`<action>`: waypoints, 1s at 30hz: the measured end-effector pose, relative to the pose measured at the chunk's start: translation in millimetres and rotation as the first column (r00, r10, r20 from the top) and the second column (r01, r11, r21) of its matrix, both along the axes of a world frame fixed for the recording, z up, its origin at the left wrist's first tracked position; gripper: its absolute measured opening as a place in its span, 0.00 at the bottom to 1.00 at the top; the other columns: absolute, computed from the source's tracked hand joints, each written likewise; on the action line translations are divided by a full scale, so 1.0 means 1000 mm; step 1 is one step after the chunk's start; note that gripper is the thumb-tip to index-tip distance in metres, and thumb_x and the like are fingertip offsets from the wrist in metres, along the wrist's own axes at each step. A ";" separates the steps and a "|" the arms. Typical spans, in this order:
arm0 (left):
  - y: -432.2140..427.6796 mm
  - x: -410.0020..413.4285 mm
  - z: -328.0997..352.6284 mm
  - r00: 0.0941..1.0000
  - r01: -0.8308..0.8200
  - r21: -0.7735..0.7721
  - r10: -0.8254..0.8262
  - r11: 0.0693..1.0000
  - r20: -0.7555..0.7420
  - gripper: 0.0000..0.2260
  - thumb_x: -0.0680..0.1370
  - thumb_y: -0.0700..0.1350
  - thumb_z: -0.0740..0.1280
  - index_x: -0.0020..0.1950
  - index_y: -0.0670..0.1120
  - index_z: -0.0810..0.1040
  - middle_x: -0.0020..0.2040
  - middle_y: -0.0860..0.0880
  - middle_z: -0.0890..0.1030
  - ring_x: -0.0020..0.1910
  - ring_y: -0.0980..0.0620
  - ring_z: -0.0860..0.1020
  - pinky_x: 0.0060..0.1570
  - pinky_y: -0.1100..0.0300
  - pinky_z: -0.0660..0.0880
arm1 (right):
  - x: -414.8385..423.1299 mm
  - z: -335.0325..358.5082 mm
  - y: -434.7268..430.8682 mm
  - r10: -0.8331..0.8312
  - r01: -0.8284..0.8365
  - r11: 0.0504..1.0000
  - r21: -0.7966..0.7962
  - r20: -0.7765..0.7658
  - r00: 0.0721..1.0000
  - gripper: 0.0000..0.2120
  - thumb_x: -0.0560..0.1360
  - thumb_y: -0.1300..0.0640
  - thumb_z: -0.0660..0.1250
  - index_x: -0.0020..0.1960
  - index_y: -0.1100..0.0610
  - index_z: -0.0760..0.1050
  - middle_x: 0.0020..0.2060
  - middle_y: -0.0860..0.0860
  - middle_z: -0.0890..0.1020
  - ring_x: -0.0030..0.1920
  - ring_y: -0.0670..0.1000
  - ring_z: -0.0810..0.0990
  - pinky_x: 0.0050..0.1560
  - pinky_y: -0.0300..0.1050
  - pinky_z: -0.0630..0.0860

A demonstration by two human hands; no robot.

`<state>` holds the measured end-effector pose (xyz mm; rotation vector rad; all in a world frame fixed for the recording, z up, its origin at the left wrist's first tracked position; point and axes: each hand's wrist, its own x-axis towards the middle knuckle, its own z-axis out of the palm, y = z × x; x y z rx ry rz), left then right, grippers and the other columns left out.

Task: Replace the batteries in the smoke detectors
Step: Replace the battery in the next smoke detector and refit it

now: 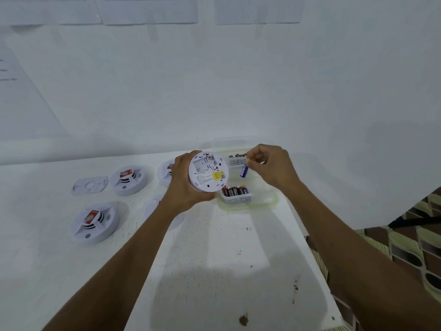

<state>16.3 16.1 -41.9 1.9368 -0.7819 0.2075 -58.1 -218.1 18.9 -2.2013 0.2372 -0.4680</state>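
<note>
Round white plastic smoke detector, held up over the far middle of the table, flat back turned to the camera: open rectangular battery recess in the upper half, small print and a yellow sticker below. Gripped around the left rim and underside by the left hand, fingers curled behind the disc. Just to the right, a small blue battery, cylindrical, gold-tipped, hanging nearly upright, pinched at its top end between thumb and fingertips of the right hand; apart from the detector and above a clear plastic container, shallow, with a greenish rim. Inside that container, two small translucent trays: the near tray packed with a row of dark and blue batteries side by side, the far tray holding more, partly hidden by the detector and the right hand. Underneath, a white table, scuffed and speckled. To the left on it, two domed white detectors, each with black vent slits and a red-and-white label on top; two more detectors largely covered by the left hand and forearm. Left of the farther domed one, a flat white mounting plate. Behind, a plain white wall with pale paper sheets stuck up; at the right edge, a patterned brown-and-cream floor.
</note>
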 end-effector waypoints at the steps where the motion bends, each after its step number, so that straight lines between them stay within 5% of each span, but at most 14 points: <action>1: 0.001 0.000 0.000 1.000 0.003 0.000 -0.003 1.000 -0.003 0.47 0.55 0.51 0.82 0.70 0.49 0.66 0.64 0.53 0.70 0.65 0.52 0.68 0.65 0.60 0.65 | 0.003 -0.004 -0.005 0.021 -0.028 0.995 -0.096 -0.071 0.997 0.04 0.71 0.60 0.73 0.42 0.52 0.81 0.37 0.45 0.83 0.38 0.43 0.81 0.43 0.37 0.76; 6: -0.009 -0.002 0.004 0.999 0.024 0.013 -0.025 1.000 0.029 0.45 0.56 0.53 0.81 0.69 0.54 0.66 0.63 0.64 0.68 0.64 0.55 0.67 0.64 0.59 0.65 | 0.016 -0.019 -0.008 0.077 -0.227 0.890 -0.395 -0.361 0.930 0.02 0.74 0.59 0.71 0.44 0.53 0.80 0.42 0.50 0.84 0.42 0.51 0.82 0.45 0.44 0.78; 12: -0.012 0.002 0.007 0.997 0.000 0.039 -0.003 0.999 0.076 0.43 0.56 0.55 0.81 0.67 0.58 0.65 0.61 0.69 0.66 0.63 0.54 0.68 0.64 0.53 0.67 | 0.025 -0.023 -0.009 0.074 -0.308 0.876 -0.371 -0.529 0.845 0.04 0.75 0.61 0.71 0.44 0.53 0.80 0.44 0.50 0.79 0.40 0.52 0.84 0.49 0.50 0.82; 17: -0.013 0.012 0.008 0.997 -0.005 0.053 0.001 0.999 0.079 0.42 0.57 0.59 0.78 0.67 0.57 0.65 0.62 0.66 0.67 0.63 0.54 0.67 0.64 0.51 0.66 | 0.027 -0.017 -0.016 0.139 -0.294 0.908 -0.298 -0.448 0.883 0.02 0.77 0.60 0.68 0.47 0.56 0.80 0.41 0.48 0.82 0.33 0.49 0.85 0.36 0.41 0.78; 23: -0.016 0.024 0.014 0.999 -0.016 0.066 0.013 0.998 0.046 0.42 0.56 0.56 0.79 0.67 0.54 0.65 0.61 0.60 0.68 0.62 0.57 0.65 0.63 0.62 0.62 | 0.067 0.008 -0.022 0.132 -0.176 0.931 -0.321 -0.153 0.979 0.03 0.76 0.58 0.68 0.45 0.53 0.81 0.36 0.47 0.82 0.34 0.44 0.79 0.39 0.40 0.75; 30: -0.007 0.034 0.019 1.000 -0.019 0.098 0.019 0.995 -0.008 0.44 0.55 0.57 0.79 0.67 0.56 0.64 0.60 0.60 0.67 0.63 0.54 0.64 0.65 0.56 0.62 | 0.133 -0.008 -0.022 0.126 -0.328 0.847 -0.417 -0.442 0.888 0.08 0.77 0.58 0.68 0.54 0.55 0.83 0.52 0.53 0.85 0.48 0.51 0.82 0.52 0.44 0.77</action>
